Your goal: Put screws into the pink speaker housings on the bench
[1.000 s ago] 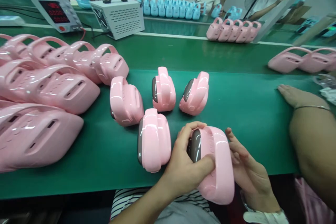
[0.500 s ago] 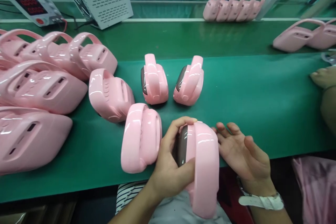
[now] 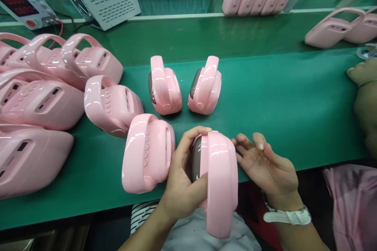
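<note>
At the near edge of the table [image 3: 279, 98], our left hand [image 3: 182, 180] and right hand [image 3: 265, 168] flank one casing [image 3: 220, 180]; a second casing [image 3: 147, 153] lies just left, a heap of casings [image 3: 38, 102] farther left

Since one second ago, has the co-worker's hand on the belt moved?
Yes. The co-worker's hand drew back to the right, farther from the two standing pink cases.

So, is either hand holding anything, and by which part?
Left hand grips the pink handled unit by its grey-faced side, fingers over the top. Right hand is open beside it, holding nothing.
</note>
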Demonstrator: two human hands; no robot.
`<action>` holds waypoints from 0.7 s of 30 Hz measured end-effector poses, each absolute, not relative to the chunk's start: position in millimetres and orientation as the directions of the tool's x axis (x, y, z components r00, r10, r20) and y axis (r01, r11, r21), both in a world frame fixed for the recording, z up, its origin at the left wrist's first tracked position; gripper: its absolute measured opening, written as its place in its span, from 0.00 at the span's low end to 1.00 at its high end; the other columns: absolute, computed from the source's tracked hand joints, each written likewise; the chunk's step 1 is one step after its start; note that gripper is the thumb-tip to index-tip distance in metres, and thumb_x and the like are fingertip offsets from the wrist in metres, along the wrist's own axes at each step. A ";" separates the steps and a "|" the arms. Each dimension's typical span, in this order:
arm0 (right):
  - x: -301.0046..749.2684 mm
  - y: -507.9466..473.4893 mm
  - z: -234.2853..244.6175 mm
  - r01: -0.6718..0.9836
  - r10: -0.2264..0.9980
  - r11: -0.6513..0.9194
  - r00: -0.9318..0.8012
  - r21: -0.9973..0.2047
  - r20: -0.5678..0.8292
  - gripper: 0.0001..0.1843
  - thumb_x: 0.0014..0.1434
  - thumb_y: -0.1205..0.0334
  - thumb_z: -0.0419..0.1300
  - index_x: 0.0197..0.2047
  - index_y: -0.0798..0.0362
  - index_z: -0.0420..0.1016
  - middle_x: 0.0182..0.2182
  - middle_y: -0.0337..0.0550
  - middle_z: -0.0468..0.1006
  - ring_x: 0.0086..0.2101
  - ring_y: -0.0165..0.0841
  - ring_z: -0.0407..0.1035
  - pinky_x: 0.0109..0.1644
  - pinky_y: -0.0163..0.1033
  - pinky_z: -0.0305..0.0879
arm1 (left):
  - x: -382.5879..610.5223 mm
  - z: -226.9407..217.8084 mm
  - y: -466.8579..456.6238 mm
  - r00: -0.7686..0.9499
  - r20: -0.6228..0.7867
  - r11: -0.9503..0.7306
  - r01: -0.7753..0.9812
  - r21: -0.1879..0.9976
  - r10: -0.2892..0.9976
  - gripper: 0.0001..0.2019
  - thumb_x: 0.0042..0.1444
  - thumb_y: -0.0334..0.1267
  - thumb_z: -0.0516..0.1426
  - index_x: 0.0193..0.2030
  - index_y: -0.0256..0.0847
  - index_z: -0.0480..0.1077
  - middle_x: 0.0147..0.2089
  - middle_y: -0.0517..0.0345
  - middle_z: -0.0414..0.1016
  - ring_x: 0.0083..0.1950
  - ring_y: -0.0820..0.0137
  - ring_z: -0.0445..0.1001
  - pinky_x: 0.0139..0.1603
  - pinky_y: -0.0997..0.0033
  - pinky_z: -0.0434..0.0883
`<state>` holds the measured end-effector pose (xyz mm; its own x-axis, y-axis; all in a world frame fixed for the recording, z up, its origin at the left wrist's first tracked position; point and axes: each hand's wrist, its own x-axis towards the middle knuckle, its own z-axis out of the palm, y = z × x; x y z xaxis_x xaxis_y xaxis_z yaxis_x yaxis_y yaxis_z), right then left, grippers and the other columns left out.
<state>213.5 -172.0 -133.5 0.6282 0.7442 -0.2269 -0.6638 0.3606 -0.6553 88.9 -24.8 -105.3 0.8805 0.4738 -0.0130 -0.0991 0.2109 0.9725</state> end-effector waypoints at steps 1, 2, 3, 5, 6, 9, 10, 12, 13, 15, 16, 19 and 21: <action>213.4 -171.9 -133.5 -0.661 0.747 0.361 0.627 -0.658 -0.220 0.10 0.55 0.54 0.67 0.26 0.45 0.71 0.38 0.34 0.78 0.44 0.32 0.72 0.51 0.40 0.70 | 89.2 -105.0 -24.8 0.881 -0.015 0.211 -0.096 0.973 0.472 0.24 0.52 0.28 0.61 0.54 0.55 0.66 0.55 0.67 0.68 0.55 0.72 0.67 0.54 0.80 0.65; 213.3 -171.7 -133.6 -0.660 0.750 0.362 0.626 -0.658 -0.215 0.10 0.55 0.54 0.67 0.27 0.45 0.71 0.38 0.34 0.78 0.44 0.32 0.71 0.51 0.40 0.70 | 89.5 -104.7 -24.8 0.882 -0.016 0.210 -0.094 0.973 0.470 0.24 0.52 0.28 0.61 0.54 0.55 0.66 0.54 0.67 0.69 0.54 0.72 0.68 0.54 0.81 0.66; 213.4 -171.3 -133.7 -0.659 0.752 0.364 0.625 -0.658 -0.210 0.10 0.55 0.54 0.66 0.27 0.45 0.71 0.39 0.34 0.78 0.44 0.32 0.71 0.51 0.40 0.70 | 89.9 -104.3 -24.8 0.883 -0.019 0.211 -0.091 0.973 0.468 0.24 0.52 0.28 0.61 0.54 0.54 0.66 0.54 0.67 0.69 0.54 0.72 0.68 0.53 0.81 0.66; 214.0 -170.6 -134.0 -0.661 0.752 0.365 0.624 -0.655 -0.210 0.10 0.55 0.53 0.66 0.27 0.44 0.71 0.39 0.34 0.78 0.44 0.32 0.71 0.52 0.41 0.70 | 90.9 -104.0 -24.6 0.885 -0.023 0.220 -0.090 0.971 0.464 0.25 0.51 0.27 0.61 0.53 0.54 0.66 0.53 0.66 0.69 0.52 0.73 0.69 0.51 0.80 0.67; 214.5 -170.3 -134.1 -0.662 0.749 0.364 0.626 -0.655 -0.217 0.10 0.55 0.53 0.66 0.27 0.44 0.71 0.39 0.34 0.78 0.44 0.32 0.71 0.52 0.41 0.69 | 91.6 -104.0 -24.5 0.885 -0.029 0.227 -0.087 0.970 0.464 0.25 0.50 0.27 0.61 0.53 0.53 0.66 0.52 0.66 0.69 0.51 0.72 0.69 0.50 0.80 0.67; 215.3 -170.6 -133.2 -0.654 0.728 0.350 0.640 -0.670 -0.245 0.11 0.54 0.52 0.67 0.27 0.44 0.70 0.38 0.35 0.78 0.44 0.35 0.71 0.53 0.46 0.69 | 94.8 -103.6 -24.4 0.878 -0.056 0.252 -0.074 0.965 0.474 0.24 0.49 0.26 0.61 0.52 0.52 0.65 0.50 0.65 0.71 0.50 0.71 0.70 0.49 0.78 0.68; 214.4 -171.0 -132.5 -0.640 0.719 0.344 0.650 -0.688 -0.245 0.12 0.55 0.52 0.66 0.26 0.44 0.70 0.38 0.35 0.78 0.44 0.36 0.71 0.54 0.49 0.69 | 96.2 -102.9 -24.6 0.874 -0.067 0.255 -0.067 0.965 0.481 0.24 0.49 0.26 0.60 0.52 0.51 0.65 0.50 0.64 0.71 0.50 0.70 0.70 0.49 0.77 0.68; 209.3 -171.8 -130.9 -0.548 0.698 0.344 0.692 -0.762 -0.183 0.11 0.56 0.49 0.65 0.27 0.43 0.70 0.40 0.37 0.77 0.48 0.38 0.70 0.57 0.51 0.66 | 99.4 -100.0 -25.4 0.863 -0.087 0.250 -0.047 0.967 0.499 0.24 0.48 0.26 0.59 0.52 0.49 0.65 0.50 0.62 0.71 0.50 0.69 0.71 0.50 0.75 0.68; 205.0 -171.8 -130.2 -0.470 0.695 0.336 0.708 -0.816 -0.122 0.10 0.53 0.48 0.67 0.32 0.41 0.73 0.45 0.37 0.76 0.52 0.40 0.68 0.60 0.52 0.63 | 101.0 -97.6 -25.8 0.857 -0.095 0.241 -0.035 0.970 0.507 0.23 0.48 0.26 0.58 0.52 0.48 0.65 0.50 0.62 0.71 0.51 0.68 0.70 0.51 0.74 0.67; 193.1 -170.3 -129.5 -0.263 0.715 0.255 0.699 -0.931 -0.001 0.32 0.41 0.51 0.76 0.50 0.36 0.71 0.59 0.37 0.67 0.62 0.46 0.58 0.66 0.55 0.55 | 103.9 -91.8 -26.3 0.852 -0.112 0.221 -0.004 0.975 0.512 0.23 0.47 0.25 0.57 0.50 0.45 0.66 0.49 0.61 0.71 0.52 0.68 0.70 0.52 0.74 0.67; 186.3 -168.8 -129.6 -0.141 0.731 0.187 0.681 -0.972 0.042 0.49 0.34 0.55 0.79 0.59 0.34 0.64 0.65 0.36 0.59 0.65 0.49 0.52 0.68 0.56 0.50 | 105.4 -88.7 -26.1 0.853 -0.123 0.215 0.012 0.977 0.508 0.22 0.46 0.25 0.56 0.50 0.44 0.66 0.48 0.61 0.71 0.51 0.68 0.70 0.52 0.74 0.67; 167.9 -162.6 -131.5 0.130 0.741 -0.003 0.666 -0.991 0.085 0.68 0.34 0.69 0.78 0.69 0.32 0.43 0.71 0.36 0.42 0.68 0.52 0.40 0.70 0.58 0.47 | 110.5 -82.3 -24.7 0.853 -0.153 0.215 0.049 0.975 0.499 0.21 0.45 0.26 0.56 0.48 0.42 0.65 0.46 0.59 0.71 0.47 0.68 0.71 0.49 0.74 0.69; 160.8 -159.9 -133.0 0.175 0.709 -0.049 0.700 -0.983 0.089 0.65 0.39 0.71 0.75 0.70 0.33 0.41 0.71 0.37 0.41 0.69 0.51 0.39 0.69 0.57 0.50 | 114.3 -81.0 -24.9 0.851 -0.161 0.205 0.064 0.977 0.500 0.20 0.44 0.26 0.56 0.47 0.41 0.64 0.46 0.57 0.71 0.46 0.67 0.71 0.49 0.71 0.71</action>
